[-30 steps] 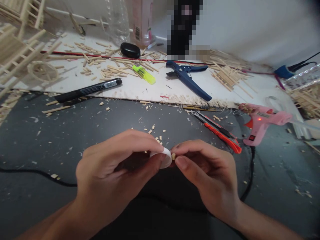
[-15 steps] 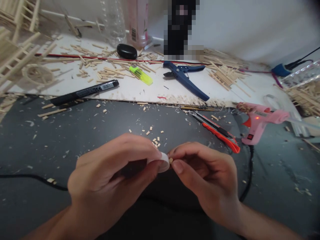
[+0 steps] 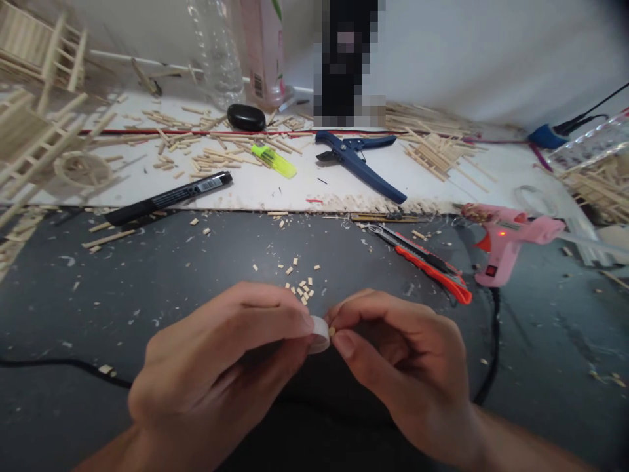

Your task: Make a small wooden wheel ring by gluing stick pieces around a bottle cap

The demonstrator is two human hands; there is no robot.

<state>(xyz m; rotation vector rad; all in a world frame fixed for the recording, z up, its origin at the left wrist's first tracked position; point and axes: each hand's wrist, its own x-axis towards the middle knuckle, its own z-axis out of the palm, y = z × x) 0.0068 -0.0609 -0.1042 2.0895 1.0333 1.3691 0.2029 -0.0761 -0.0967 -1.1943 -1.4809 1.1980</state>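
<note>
Moved lower in view: left hand (image 3: pixel 191 360), fingers pinching white ring (image 3: pixel 321 333); right hand (image 3: pixel 430 377), fingers pinching wooden bit (image 3: pixel 333 332); pieces still paired, contact unclear.

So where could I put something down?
Mostly bare: grey tabletop between the long black marker, left hand and thin black cable, though pale specks dot it. Crowded: the left of the flat white board, under short wooden sticks.

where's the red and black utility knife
In the head view, the knife lies right of centre on the dark grey tabletop, beyond the right hand and left of the pink glue gun.
</note>
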